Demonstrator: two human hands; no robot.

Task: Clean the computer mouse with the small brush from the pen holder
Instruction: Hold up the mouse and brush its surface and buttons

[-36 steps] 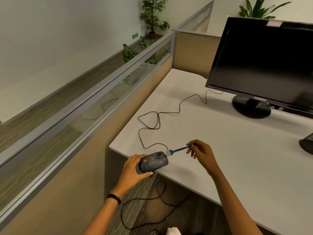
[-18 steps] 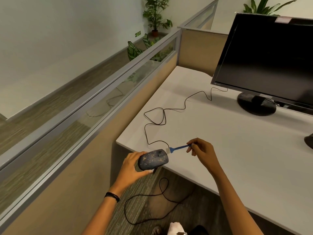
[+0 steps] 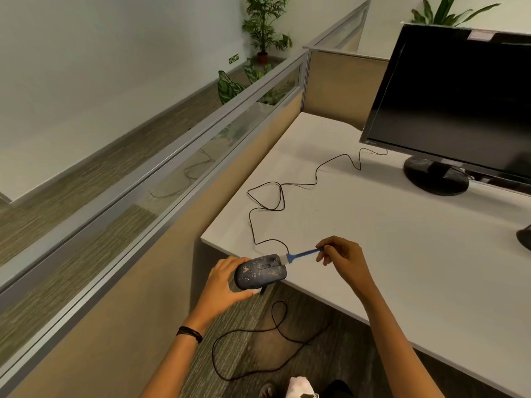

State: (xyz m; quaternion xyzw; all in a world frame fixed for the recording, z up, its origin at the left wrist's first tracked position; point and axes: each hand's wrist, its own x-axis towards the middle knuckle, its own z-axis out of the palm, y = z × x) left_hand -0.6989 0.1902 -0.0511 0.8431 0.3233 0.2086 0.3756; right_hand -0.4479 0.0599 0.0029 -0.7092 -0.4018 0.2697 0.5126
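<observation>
A dark blue computer mouse (image 3: 262,272) speckled with yellowish dirt is held just off the near-left corner of the white desk (image 3: 388,239). My left hand (image 3: 223,285) grips its rear end from the left. My right hand (image 3: 343,255) pinches the handle end of a small blue brush (image 3: 303,254), whose pale bristles touch the front end of the mouse. The mouse's black cable (image 3: 270,196) loops back across the desk toward the monitor. The pen holder is out of view.
A black monitor (image 3: 459,104) on a round stand (image 3: 435,175) fills the desk's back right. A dark object (image 3: 524,237) shows at the right edge. A glass-topped partition (image 3: 172,173) runs along the left. Another black cable (image 3: 267,337) lies on the carpet below.
The view has shifted slightly to the left. Both hands keep their grips, with the brush still at the front of the mouse.
</observation>
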